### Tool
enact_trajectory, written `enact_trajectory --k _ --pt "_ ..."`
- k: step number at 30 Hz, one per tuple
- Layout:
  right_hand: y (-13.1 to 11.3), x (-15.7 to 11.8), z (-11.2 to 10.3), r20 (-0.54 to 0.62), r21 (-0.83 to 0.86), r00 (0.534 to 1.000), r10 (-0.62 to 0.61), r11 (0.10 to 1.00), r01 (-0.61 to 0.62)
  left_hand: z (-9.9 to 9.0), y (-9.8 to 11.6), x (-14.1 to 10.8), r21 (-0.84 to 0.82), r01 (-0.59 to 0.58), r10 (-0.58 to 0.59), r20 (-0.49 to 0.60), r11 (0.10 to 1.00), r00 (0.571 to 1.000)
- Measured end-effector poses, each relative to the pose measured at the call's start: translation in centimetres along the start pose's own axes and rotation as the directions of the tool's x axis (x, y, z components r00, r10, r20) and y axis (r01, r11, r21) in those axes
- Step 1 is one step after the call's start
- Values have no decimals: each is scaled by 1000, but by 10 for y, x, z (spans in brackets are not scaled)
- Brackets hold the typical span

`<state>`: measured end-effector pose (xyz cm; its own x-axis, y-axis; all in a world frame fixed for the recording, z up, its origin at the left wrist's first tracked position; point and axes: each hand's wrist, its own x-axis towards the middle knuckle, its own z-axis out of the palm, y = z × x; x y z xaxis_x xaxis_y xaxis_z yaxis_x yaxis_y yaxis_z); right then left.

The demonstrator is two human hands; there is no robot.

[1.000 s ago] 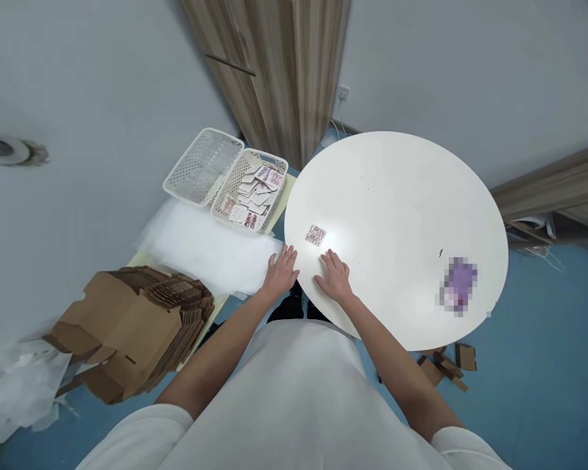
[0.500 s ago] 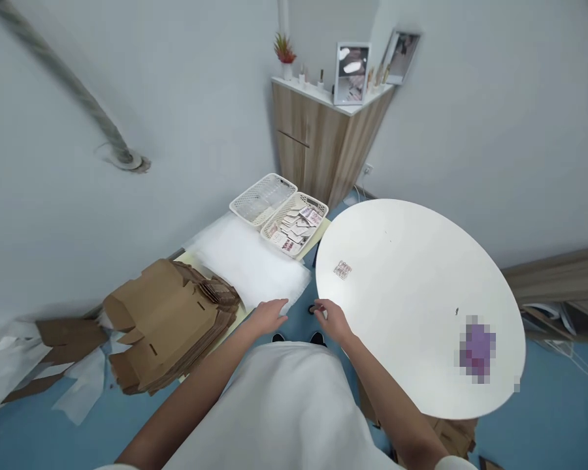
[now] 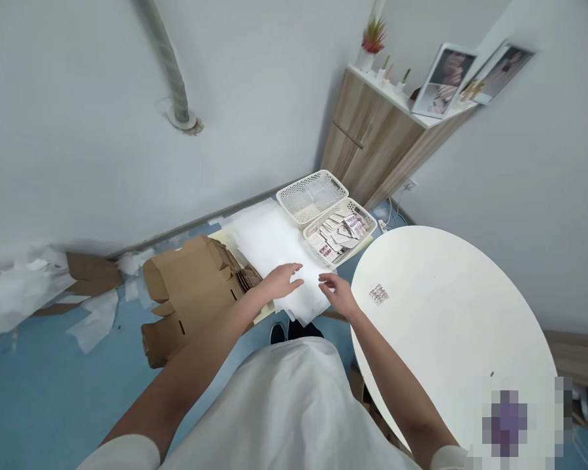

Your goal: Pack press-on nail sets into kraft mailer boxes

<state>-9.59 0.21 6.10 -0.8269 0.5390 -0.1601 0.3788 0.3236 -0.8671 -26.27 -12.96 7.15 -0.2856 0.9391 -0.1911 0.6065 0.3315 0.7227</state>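
My left hand [image 3: 283, 281] is over the near part of a stack of thin white sheets [image 3: 269, 238], its fingers apart and nothing in it. Facing it, my right hand [image 3: 338, 293] hovers by the right edge of the stack, also open. Whether either hand touches the sheets I cannot tell. Flattened brown cardboard boxes [image 3: 196, 287] lie in a pile left of my left hand. Behind the sheets, a white basket [image 3: 370, 236] holds many small printed cards [image 3: 340, 234]. A second white basket [image 3: 280, 198] beside it has clear plastic pieces inside.
A round white table [image 3: 436, 313] stands on my right, with a small printed card [image 3: 379, 294] and a blurred purple item [image 3: 506, 423] on it. A wooden cabinet [image 3: 372, 140] fills the corner. Cardboard and white scraps [image 3: 95, 320] litter the floor at left.
My view has turned left, so the scene sits further right. Both hands have moved forward, from between the table and the stack to over the white sheets.
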Motion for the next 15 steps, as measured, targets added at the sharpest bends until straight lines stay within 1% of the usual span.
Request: enact_trajectory --k 2,4,7,9,10,12,14,15 --pt "-3 31 -9 -8 101 997 76 992 -75 -11 -6 18 -8 18 -18 -51 1000 999" --pt "-6 66 -16 5 227 987 159 961 -156 -25 -13 38 11 38 -37 -84 999 996" --pt "-10 124 -22 33 410 965 261 877 -251 -49 -24 74 76 77 -67 -130 994 989" --pt "-12 162 -21 58 520 952 301 805 -286 -66 -34 104 123 111 -90 -162 986 983" --pt "-12 181 -19 83 578 947 310 759 -299 -74 -41 121 144 128 -102 -175 981 979" --pt "-12 217 -12 140 699 930 339 632 -335 -86 -55 158 185 169 -133 -194 968 972" --pt "-10 249 -3 218 790 905 366 479 -383 -94 -70 194 213 202 -160 -199 956 967" --pt "-8 263 1 227 816 892 392 423 -393 -96 -77 211 218 219 -179 -188 951 966"
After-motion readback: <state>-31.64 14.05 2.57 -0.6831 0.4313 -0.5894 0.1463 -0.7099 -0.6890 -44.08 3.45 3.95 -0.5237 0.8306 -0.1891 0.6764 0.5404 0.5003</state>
